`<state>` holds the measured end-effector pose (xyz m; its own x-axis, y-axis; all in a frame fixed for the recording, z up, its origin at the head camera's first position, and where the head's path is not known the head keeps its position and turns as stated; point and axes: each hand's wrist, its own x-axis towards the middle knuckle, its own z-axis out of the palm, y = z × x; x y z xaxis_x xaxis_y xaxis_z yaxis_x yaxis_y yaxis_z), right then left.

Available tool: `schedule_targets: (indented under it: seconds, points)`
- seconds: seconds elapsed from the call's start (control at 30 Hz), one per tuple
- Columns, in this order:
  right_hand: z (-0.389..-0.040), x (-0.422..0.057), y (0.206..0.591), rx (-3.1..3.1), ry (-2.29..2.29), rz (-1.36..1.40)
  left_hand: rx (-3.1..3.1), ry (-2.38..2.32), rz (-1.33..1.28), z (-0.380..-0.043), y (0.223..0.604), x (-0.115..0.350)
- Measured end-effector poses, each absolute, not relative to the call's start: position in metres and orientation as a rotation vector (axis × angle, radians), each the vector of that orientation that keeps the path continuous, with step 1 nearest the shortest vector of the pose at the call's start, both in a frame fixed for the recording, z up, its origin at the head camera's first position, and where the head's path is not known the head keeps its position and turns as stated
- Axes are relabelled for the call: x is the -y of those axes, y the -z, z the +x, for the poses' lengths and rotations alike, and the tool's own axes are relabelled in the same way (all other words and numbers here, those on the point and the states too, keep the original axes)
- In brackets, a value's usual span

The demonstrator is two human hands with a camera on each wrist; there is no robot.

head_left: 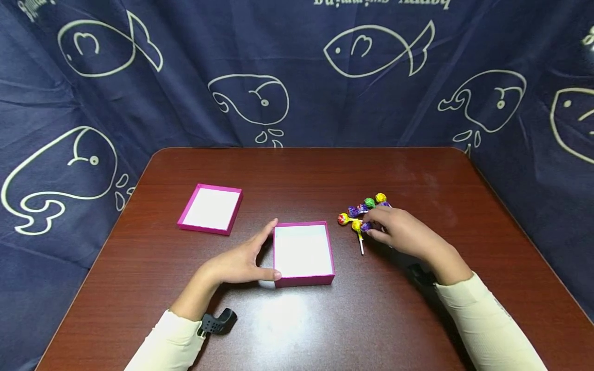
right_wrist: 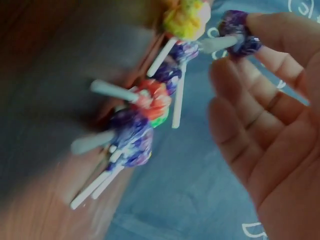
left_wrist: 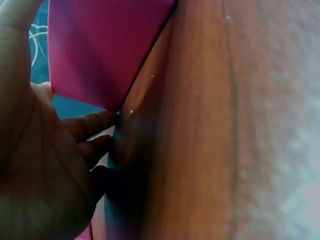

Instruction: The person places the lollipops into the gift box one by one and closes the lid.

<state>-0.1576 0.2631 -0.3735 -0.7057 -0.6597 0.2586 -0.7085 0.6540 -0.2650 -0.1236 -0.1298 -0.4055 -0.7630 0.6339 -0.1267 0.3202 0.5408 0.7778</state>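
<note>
Right grip (head_left: 401,230) with thumb and finger pinching a round, purple-wrapped lollipop (right_wrist: 233,21) by its head: that is how I hold it. Just beyond and to the left of this grip lie more white-sticked lollipops, among them a round green-wrapped one (head_left: 369,202) and a red-and-yellow-wrapped one (head_left: 343,219). Between my hands sits a square magenta box with a white inside (head_left: 304,281); my left grip (head_left: 238,263) spreads along its left side, thumb touching the near corner. Beyond that grip, a shallower square magenta tray (head_left: 204,230) lies on the glossy reddish-brown table (head_left: 371,314).
</note>
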Motion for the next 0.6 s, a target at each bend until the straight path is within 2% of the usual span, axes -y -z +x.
schedule_targets:
  seconds: [0.6]
  points:
    - [-0.160,-0.236,0.349,2.619,-0.782,1.227,-2.378,-1.078,0.754,-0.125,0.403,0.128]
